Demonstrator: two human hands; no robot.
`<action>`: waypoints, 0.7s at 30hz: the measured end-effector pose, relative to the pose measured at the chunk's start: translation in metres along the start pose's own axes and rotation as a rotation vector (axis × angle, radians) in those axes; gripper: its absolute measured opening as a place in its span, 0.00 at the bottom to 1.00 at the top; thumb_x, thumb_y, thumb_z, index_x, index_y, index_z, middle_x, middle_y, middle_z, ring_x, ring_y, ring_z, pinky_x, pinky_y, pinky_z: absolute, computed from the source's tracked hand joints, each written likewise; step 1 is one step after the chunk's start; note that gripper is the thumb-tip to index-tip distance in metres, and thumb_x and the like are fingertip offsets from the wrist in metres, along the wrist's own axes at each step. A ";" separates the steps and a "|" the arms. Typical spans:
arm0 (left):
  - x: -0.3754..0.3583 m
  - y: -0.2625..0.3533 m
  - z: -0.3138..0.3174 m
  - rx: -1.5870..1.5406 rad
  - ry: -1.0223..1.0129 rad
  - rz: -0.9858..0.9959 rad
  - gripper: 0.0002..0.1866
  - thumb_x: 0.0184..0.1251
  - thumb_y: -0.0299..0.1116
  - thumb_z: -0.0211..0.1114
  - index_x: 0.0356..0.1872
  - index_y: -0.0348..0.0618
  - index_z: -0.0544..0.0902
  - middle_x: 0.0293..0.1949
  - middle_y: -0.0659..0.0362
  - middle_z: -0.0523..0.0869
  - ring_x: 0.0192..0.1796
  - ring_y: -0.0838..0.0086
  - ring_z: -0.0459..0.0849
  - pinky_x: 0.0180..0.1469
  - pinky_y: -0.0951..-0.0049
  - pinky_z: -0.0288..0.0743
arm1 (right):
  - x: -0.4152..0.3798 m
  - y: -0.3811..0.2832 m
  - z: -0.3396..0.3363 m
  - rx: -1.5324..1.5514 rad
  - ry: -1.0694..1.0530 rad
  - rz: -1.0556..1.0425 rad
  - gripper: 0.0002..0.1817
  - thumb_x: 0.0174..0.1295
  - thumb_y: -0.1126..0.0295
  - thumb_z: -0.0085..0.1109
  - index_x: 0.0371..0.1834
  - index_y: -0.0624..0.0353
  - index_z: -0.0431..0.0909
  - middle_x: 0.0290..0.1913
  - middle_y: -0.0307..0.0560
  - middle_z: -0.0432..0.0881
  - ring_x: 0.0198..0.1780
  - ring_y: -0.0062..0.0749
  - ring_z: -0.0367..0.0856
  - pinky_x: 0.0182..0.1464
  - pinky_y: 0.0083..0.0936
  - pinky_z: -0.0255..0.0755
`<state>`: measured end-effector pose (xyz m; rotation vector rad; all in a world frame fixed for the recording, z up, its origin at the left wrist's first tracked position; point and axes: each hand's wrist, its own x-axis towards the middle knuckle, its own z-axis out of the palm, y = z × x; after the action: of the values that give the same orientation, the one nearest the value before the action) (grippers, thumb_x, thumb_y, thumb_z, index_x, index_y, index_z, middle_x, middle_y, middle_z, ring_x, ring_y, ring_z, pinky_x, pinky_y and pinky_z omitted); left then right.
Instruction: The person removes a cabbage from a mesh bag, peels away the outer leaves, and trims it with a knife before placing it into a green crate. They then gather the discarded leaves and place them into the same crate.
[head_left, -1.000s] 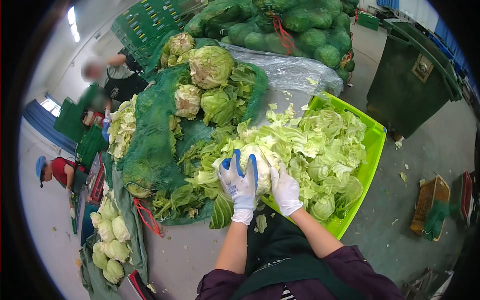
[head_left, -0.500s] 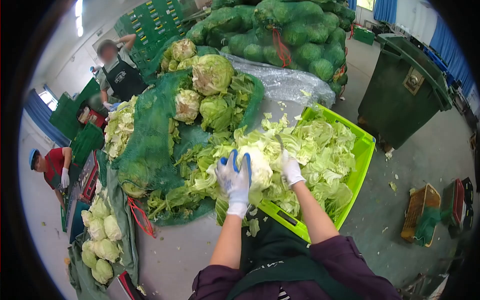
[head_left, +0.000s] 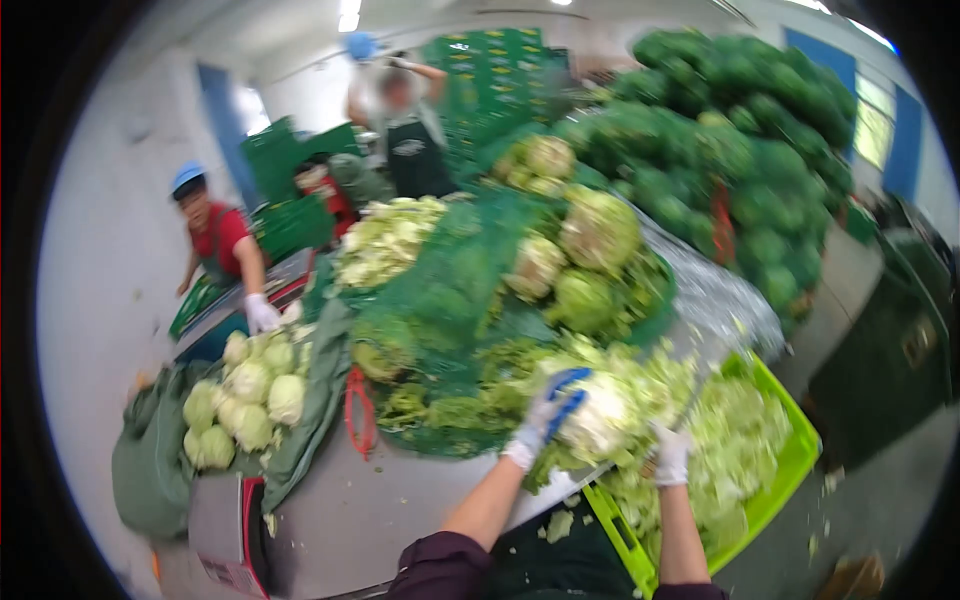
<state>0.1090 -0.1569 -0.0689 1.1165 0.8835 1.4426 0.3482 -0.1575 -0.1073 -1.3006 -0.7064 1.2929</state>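
Note:
My left hand, in a white glove with blue fingers, rests on the left side of a pale cabbage head, its fingers spread over it. On the right, my gloved right hand is closed round a knife, whose curved blade points up beside loose leaves. Under and beside that hand is a bright green crate full of trimmed leaves. Behind the cabbage, a green net lies on the table with untrimmed cabbages in its opening.
Trimmed cabbages lie on green cloth at the left, where a person in red reaches toward them. Another person in an apron stands behind. Netted cabbages are stacked at the back, a dark bin at the right.
The view has swung left, so the scene appears shifted right. The person in red now reaches toward the trimmed cabbages. My hands stay beside the cabbage head.

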 end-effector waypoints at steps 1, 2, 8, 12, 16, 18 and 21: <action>0.013 0.007 0.001 0.010 0.046 0.052 0.23 0.65 0.33 0.65 0.60 0.42 0.73 0.59 0.59 0.77 0.60 0.73 0.74 0.63 0.74 0.70 | 0.007 -0.011 0.000 -0.009 -0.020 -0.066 0.12 0.54 0.69 0.67 0.27 0.55 0.70 0.16 0.35 0.69 0.09 0.20 0.62 0.10 0.21 0.56; 0.026 0.013 0.005 0.170 -0.055 0.113 0.22 0.65 0.33 0.65 0.58 0.42 0.75 0.58 0.58 0.78 0.60 0.73 0.74 0.62 0.75 0.70 | 0.017 -0.022 -0.002 -0.014 -0.025 -0.132 0.12 0.53 0.70 0.67 0.27 0.56 0.71 0.16 0.36 0.70 0.08 0.19 0.61 0.10 0.22 0.55; 0.080 -0.004 0.021 0.349 -0.347 -0.005 0.15 0.62 0.31 0.65 0.49 0.40 0.80 0.51 0.58 0.81 0.55 0.74 0.76 0.61 0.73 0.68 | 0.099 -0.026 -0.080 -0.401 0.293 -0.491 0.16 0.53 0.67 0.68 0.39 0.65 0.75 0.23 0.43 0.79 0.20 0.35 0.77 0.25 0.32 0.72; 0.053 0.004 0.027 0.185 -0.306 0.030 0.15 0.59 0.31 0.66 0.47 0.40 0.80 0.49 0.59 0.81 0.50 0.76 0.78 0.57 0.75 0.70 | 0.070 -0.063 -0.101 -0.869 0.531 -0.653 0.35 0.51 0.61 0.71 0.59 0.67 0.68 0.51 0.59 0.80 0.51 0.48 0.80 0.54 0.36 0.72; 0.048 0.001 0.031 0.369 -0.416 0.106 0.18 0.58 0.34 0.68 0.50 0.43 0.79 0.49 0.58 0.81 0.53 0.75 0.76 0.60 0.74 0.68 | -0.002 -0.059 -0.028 -0.911 -0.108 -0.690 0.46 0.48 0.53 0.73 0.67 0.65 0.63 0.57 0.65 0.76 0.58 0.47 0.78 0.58 0.34 0.70; 0.046 -0.023 0.026 0.350 -0.424 0.126 0.19 0.58 0.37 0.69 0.49 0.43 0.79 0.51 0.58 0.80 0.54 0.73 0.76 0.61 0.71 0.68 | -0.001 -0.045 -0.011 -0.869 -0.322 -0.527 0.44 0.46 0.50 0.73 0.63 0.66 0.69 0.50 0.63 0.81 0.51 0.45 0.81 0.53 0.33 0.72; 0.019 0.019 0.038 0.471 -0.312 0.134 0.25 0.57 0.40 0.70 0.56 0.47 0.78 0.58 0.52 0.76 0.63 0.62 0.72 0.66 0.66 0.63 | -0.005 -0.051 -0.013 -0.748 -0.398 -0.327 0.34 0.49 0.51 0.72 0.52 0.67 0.78 0.35 0.54 0.85 0.36 0.34 0.83 0.42 0.28 0.75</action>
<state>0.1398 -0.1427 -0.0368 1.7285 0.9605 1.1455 0.3735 -0.1554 -0.0613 -1.4205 -1.7271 1.0520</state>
